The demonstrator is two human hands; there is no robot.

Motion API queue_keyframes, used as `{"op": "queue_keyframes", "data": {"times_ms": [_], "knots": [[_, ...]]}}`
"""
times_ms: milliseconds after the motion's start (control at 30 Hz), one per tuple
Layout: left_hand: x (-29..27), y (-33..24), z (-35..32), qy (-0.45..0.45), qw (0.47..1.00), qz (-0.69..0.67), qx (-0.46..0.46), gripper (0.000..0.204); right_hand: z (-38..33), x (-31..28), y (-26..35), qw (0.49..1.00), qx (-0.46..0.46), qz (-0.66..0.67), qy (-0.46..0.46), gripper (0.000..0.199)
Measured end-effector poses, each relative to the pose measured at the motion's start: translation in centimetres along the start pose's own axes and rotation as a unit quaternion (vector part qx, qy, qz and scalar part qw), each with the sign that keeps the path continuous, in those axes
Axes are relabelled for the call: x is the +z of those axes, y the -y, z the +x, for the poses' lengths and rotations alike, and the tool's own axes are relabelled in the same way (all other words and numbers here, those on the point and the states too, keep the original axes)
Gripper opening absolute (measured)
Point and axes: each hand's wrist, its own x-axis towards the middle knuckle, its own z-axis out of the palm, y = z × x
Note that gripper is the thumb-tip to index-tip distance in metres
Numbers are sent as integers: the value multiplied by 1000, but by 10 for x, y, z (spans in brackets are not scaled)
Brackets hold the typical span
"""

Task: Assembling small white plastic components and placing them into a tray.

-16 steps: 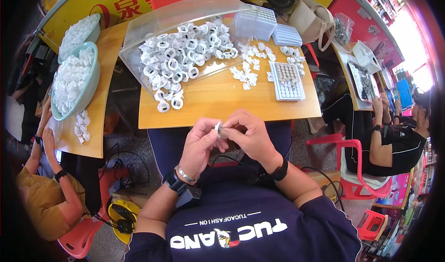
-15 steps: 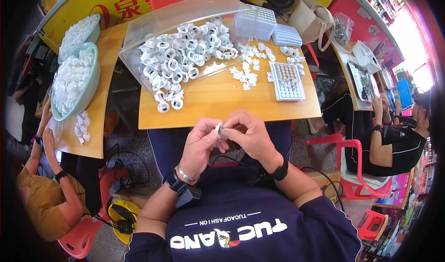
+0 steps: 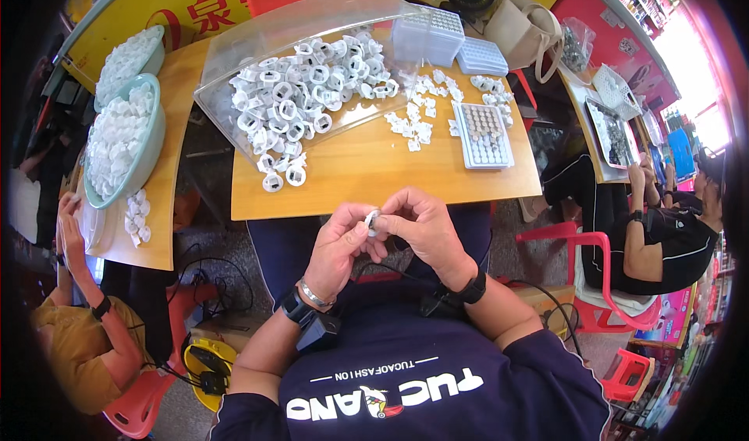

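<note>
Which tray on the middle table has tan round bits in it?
The front tray, nearest the right hand: tan and white bits sit in it. The pale flat tray and taller tray stack behind it show no tan.

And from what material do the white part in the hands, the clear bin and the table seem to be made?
White part: likely plastic, by its plain white colour; partly covered, finish unclear.
Clear bin: probably rigid, glossy plastic, see-through with pale reflections.
Table: smooth, perhaps laminate or varnished wood; its yellow-brown top shines slightly.
</note>
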Motion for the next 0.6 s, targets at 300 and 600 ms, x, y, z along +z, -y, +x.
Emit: {"op": "queue_keyframes", "data": {"times_ms": [300, 600], "knots": [[-4, 5, 3, -12, 1000, -25, -5, 27, 3, -1, -10, 1000, -1, 30, 5, 11], [-3, 1, 4, -38, 999, 4, -3, 24, 11, -1, -14, 1000, 17, 6, 12, 12]]}}
